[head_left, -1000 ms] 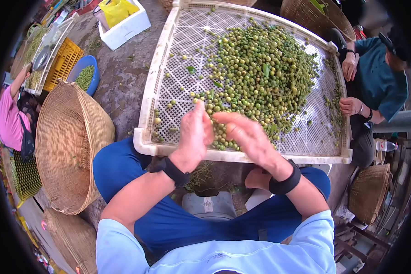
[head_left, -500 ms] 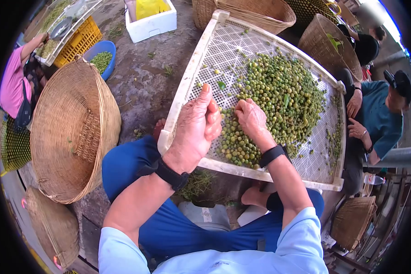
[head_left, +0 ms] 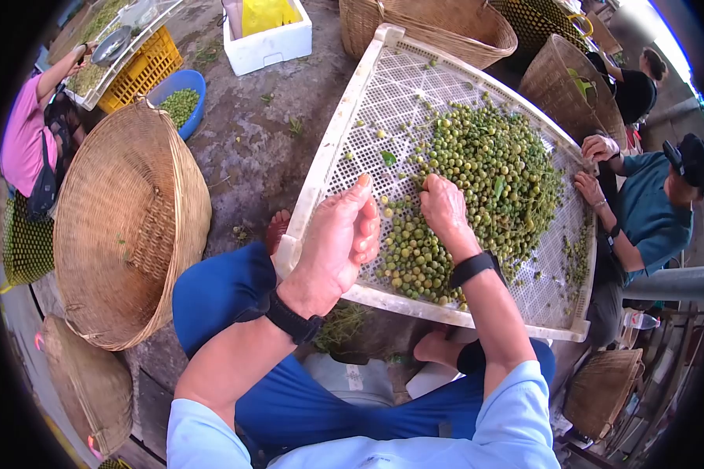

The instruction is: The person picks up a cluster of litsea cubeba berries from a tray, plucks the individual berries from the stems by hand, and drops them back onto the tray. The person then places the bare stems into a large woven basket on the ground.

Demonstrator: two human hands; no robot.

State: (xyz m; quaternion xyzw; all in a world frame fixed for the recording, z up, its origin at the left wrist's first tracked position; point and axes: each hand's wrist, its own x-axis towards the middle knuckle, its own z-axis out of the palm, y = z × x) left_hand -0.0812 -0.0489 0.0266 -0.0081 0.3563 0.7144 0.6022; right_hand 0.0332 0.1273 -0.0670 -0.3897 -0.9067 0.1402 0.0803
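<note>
A white perforated plastic tray lies tilted in front of me, bearing a heap of small round green fruits mixed with stems and a few leaves. My left hand hovers over the tray's near left part, thumb up and fingers curled inward; whatever its palm holds is hidden. At the heap's left edge, my right hand is closed in a pinch, and its fingertips hide what is between them. Loose yellowish-green fruits lie just below the right hand.
A large wicker basket stands at my left, with a blue basin of fruits behind it. A white foam box and more baskets are beyond the tray. A co-worker sits at the right, another person far left.
My right hand has shifted slightly right, still pinched, and my left hand has dropped a little. The right-hand co-worker's hands have come up to the tray's edge.
</note>
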